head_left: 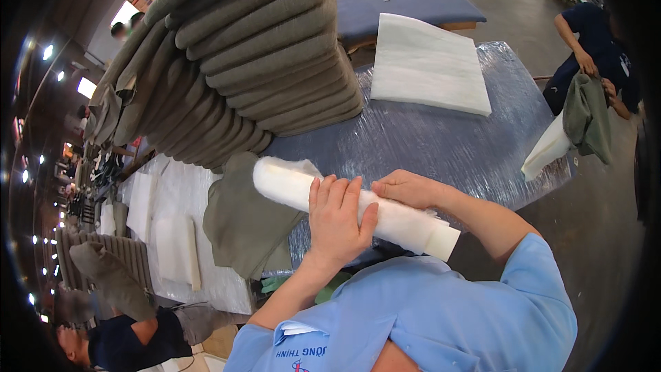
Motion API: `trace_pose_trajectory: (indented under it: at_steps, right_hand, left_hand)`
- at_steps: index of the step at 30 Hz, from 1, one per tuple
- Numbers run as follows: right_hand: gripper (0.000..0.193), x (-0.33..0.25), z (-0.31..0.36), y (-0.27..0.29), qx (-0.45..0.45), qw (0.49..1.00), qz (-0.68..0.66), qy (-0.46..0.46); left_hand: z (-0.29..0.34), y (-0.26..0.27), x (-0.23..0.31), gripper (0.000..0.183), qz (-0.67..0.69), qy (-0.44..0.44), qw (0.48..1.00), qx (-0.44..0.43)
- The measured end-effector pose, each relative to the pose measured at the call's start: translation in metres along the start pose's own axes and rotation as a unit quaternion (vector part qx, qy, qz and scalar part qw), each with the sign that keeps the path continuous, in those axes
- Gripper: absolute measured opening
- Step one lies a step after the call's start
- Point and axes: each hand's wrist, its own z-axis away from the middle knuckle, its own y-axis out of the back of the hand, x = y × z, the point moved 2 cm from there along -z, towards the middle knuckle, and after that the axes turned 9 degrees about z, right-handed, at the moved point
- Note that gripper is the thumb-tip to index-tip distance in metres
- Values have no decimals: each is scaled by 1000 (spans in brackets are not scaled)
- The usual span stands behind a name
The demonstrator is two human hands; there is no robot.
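Note:
A long white foam cushion pad (286,180), wrapped in fluffy batting, lies slantwise in front of my body, its bare end at the lower right. My left hand (339,220) grips it across the middle, fingers together over the far edge and thumb spread on the near side. Beside it, my right hand (407,188) pinches the pad's far edge with curled fingers. Under the pad's left end lies a grey-green fabric cover (241,217) on the plastic-covered blue table (330,141).
A tall stack of grey-green cushions (268,48) rises at the far left. A white batting-covered pad (430,65) lies at the back. On the right a co-worker (585,48) handles a green cover (589,117) over a white pad. Another person (131,341) works lower left, near white pads (175,251).

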Motion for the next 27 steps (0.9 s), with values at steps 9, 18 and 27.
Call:
trace_pose_trajectory:
  at_steps: [9,18,27]
  right_hand:
    - [32,90,-14,-3,118,989,64,-56]
    - [21,-15,-16,18,142,989,37,3]
    - [41,-108,-25,-17,55,906,403,119]
  left_hand:
    - [3,24,-12,62,118,-19,991,-52]
    - [-9,82,-96,57,91,-32,982,-165]
    - [-33,84,-124,38,223,-57,947,-225]
